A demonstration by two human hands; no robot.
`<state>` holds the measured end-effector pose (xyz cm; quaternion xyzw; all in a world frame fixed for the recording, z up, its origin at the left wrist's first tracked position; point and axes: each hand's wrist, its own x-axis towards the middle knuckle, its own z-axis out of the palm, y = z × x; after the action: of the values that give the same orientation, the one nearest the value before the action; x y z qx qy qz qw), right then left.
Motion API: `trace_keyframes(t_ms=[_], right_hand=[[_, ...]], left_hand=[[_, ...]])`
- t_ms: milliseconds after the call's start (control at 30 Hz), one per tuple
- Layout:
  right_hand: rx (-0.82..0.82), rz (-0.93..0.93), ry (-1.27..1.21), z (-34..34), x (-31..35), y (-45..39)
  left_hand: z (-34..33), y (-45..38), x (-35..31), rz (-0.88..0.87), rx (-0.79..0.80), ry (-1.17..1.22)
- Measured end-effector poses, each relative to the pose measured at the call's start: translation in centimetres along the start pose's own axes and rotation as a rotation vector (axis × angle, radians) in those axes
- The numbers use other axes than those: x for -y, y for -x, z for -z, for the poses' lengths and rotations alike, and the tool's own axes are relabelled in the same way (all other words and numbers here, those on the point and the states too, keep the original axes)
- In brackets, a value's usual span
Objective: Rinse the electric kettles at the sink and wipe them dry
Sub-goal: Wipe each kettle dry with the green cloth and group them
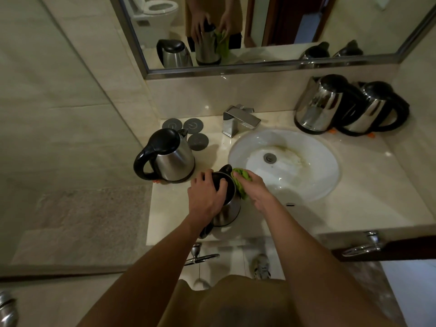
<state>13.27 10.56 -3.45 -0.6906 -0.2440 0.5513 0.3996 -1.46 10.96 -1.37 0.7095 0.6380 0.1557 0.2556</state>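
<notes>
Wiping is under way: at the countertop's front edge, the left hand [207, 197] grips the steel black-lidded kettle [227, 208] while the right hand [253, 185] presses a crumpled green cloth [240, 179] against it. Three similar kettles [169, 156] stand untouched, their state unclear.

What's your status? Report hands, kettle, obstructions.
Left hand grips kettle lid. Right hand presses green cloth on its side. Kettle on counter. Nothing in the way.

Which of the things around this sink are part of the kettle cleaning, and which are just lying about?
Part of the job:
kettle being wiped
green cloth
left hand
right hand
kettle at left
two kettles at right
sink
tap

Lying about:
three round grey discs
mirror
</notes>
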Motion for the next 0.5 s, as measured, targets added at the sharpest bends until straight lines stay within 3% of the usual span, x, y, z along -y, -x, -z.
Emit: trace_keyframes(t_ms=[167, 333, 433, 500], right_hand=[[-0.109, -0.077, -0.061, -0.4, -3.8, 1.5], [-0.126, -0.313, -0.28, -3.6, -9.1, 3.2], [-0.29, -0.314, -0.41, -6.1, -9.3, 3.9], [-0.295, -0.286, -0.387, -8.1, -9.1, 5.3]], left_hand=[[-0.1, 0.0, 0.1, -0.012, 0.005, 0.0], [-0.1, 0.0, 0.2, -0.011, -0.004, 0.045], [-0.1, 0.2, 0.2, -0.012, -0.003, 0.055], [-0.1, 0.2, 0.4, -0.012, 0.003, 0.052]])
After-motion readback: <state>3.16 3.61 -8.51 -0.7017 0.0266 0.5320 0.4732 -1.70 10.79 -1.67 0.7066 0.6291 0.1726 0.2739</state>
